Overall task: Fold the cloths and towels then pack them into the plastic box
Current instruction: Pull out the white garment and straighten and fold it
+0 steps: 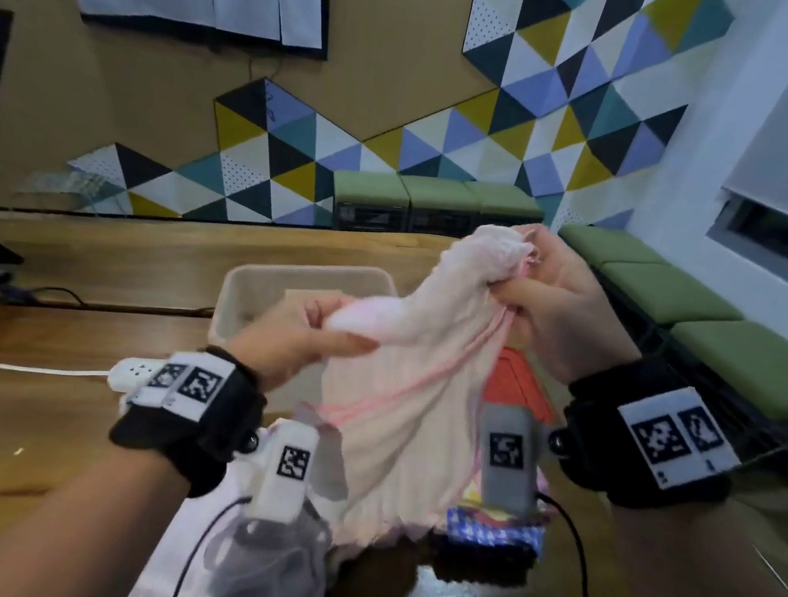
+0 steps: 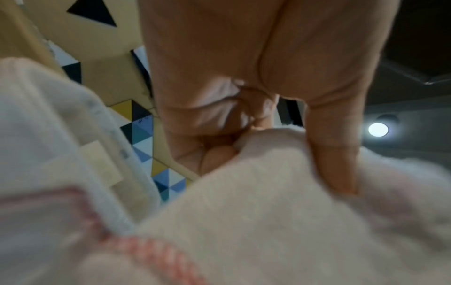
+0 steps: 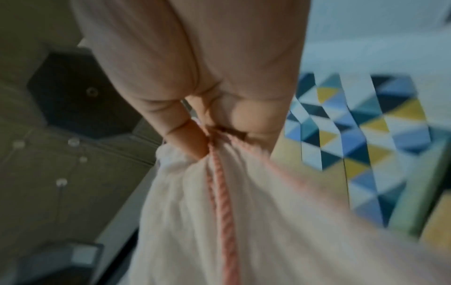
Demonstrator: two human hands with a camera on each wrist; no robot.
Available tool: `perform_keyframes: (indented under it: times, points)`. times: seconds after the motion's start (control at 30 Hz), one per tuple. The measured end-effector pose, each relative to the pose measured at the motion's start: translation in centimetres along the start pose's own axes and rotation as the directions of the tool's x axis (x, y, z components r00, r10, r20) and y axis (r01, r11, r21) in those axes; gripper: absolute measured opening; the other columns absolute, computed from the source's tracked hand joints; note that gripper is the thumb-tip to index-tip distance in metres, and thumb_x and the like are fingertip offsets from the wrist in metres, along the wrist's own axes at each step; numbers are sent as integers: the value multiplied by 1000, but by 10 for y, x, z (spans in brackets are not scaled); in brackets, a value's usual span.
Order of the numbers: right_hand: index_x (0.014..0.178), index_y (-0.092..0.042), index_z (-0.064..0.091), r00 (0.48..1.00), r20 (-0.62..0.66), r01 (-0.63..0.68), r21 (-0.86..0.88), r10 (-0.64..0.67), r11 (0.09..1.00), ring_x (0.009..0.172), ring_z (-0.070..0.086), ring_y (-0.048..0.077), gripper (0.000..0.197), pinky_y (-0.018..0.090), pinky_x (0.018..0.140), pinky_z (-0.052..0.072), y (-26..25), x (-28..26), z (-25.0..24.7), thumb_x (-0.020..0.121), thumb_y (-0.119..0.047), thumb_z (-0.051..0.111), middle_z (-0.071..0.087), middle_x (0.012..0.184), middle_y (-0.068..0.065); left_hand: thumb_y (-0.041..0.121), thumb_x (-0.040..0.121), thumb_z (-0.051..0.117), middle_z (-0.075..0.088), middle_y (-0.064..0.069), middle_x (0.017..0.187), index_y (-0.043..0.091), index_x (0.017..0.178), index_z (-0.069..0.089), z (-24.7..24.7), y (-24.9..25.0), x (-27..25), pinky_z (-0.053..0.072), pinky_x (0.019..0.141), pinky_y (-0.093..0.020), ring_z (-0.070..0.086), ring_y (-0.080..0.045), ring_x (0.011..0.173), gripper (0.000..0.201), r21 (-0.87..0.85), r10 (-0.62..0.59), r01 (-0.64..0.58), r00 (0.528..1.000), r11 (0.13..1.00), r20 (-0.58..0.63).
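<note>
A pale pink towel (image 1: 411, 400) with a darker pink stitched edge hangs in the air above the table. My right hand (image 1: 528, 291) pinches its top corner, held high at the right. Lower and to the left, my left hand (image 1: 327, 334) grips another bunch of the same towel (image 2: 280, 212). The right wrist view shows thumb and fingers (image 3: 185, 135) nipping the towel's (image 3: 195, 212) stitched hem. The translucent plastic box (image 1: 254, 280) stands on the table just behind my left hand, partly hidden by the towel. A grey cloth (image 1: 271, 567) lies crumpled under my left wrist.
A colourful patterned cloth (image 1: 496, 532) and a red one (image 1: 516, 379) lie under the hanging towel at the right. A white power strip (image 1: 136, 372) with its cable sits left of the box. Green benches (image 1: 710, 315) line the right wall.
</note>
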State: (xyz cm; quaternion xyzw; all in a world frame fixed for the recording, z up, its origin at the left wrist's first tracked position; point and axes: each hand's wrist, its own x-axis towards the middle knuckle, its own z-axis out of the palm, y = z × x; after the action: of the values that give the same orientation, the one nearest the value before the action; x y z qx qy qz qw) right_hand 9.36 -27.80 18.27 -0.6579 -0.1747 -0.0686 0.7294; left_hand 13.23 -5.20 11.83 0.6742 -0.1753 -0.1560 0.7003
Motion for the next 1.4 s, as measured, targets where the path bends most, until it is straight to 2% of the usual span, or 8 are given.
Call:
perform_keyframes:
  times: [0.17, 0.27, 0.47, 0.73, 0.97, 1.1, 1.2, 1.4]
  points:
    - [90, -11, 49, 958, -197, 190, -99, -206, 977, 90, 50, 33, 24, 49, 80, 40, -6, 12, -11, 74, 6, 44, 52, 96, 24, 17, 50, 82, 73, -2, 95, 13, 104, 68, -11, 61, -5, 56, 62, -21, 69, -13, 81, 56, -88, 127, -126, 992, 988, 0]
    - [86, -16, 48, 929, -221, 270, -146, -297, 952, 88, 49, 27, 25, 44, 76, 40, -16, 24, -8, 74, 5, 46, 51, 93, 16, 30, 48, 89, 69, -6, 108, 15, 115, 65, -9, 76, -5, 57, 79, -27, 67, -15, 89, 72, -125, 117, -109, 991, 986, 59]
    - [79, -23, 46, 820, -361, 293, -400, -443, 868, 71, 49, 5, 29, 23, 65, 44, -20, 32, -5, 81, 6, 48, 52, 77, -2, 3, 71, 60, 72, -3, 83, 22, 110, 55, 6, 90, -13, 58, 66, -28, 69, -16, 79, 44, -101, 283, -287, 958, 953, -48]
    - [84, -13, 49, 804, -380, 488, -14, -456, 873, 85, 48, 26, 31, 40, 73, 41, -47, 27, 6, 67, 13, 46, 51, 91, 14, 9, 70, 61, 74, 4, 87, 18, 79, 76, 13, 110, -31, 53, 75, -19, 68, -7, 85, 20, -85, 440, -433, 892, 898, 101]
    - [106, -5, 64, 975, -221, 129, 481, -22, 867, 105, 60, 24, 27, 38, 93, 48, -16, 21, 2, 82, -14, 57, 64, 110, 13, 3, 61, 68, 67, -8, 117, 9, 112, 66, 17, 86, -30, 55, 81, -24, 66, -17, 103, 52, -293, 303, -268, 949, 918, 83]
    - [127, -10, 56, 910, 10, -372, 458, 414, 807, 126, 48, 31, 108, 47, 107, 35, 65, -16, 34, 51, -87, 51, 55, 131, 10, 4, 56, 77, 63, -9, 123, 11, 117, 64, 19, 69, -20, 57, 77, -28, 66, -19, 100, 62, -377, 206, -171, 977, 910, 54]
    - [96, -6, 72, 780, 274, -622, 436, 562, 651, 92, 66, 30, 87, 43, 89, 48, 107, -50, 47, 44, -76, 67, 72, 93, 14, -7, 65, 69, 63, -9, 123, 14, 116, 65, 17, 65, -15, 58, 69, -27, 68, -19, 91, 56, -369, 129, -121, 992, 922, -3]
    - [106, 1, 64, 849, 284, -528, 439, 446, 727, 79, 69, 25, 59, 34, 69, 57, 107, -51, 38, 55, -18, 86, 70, 93, 16, 17, 59, 84, 44, -14, 139, 16, 145, 28, -17, 27, -10, 57, 64, -33, 68, -19, 83, 103, -488, -104, 14, 982, 873, -159]
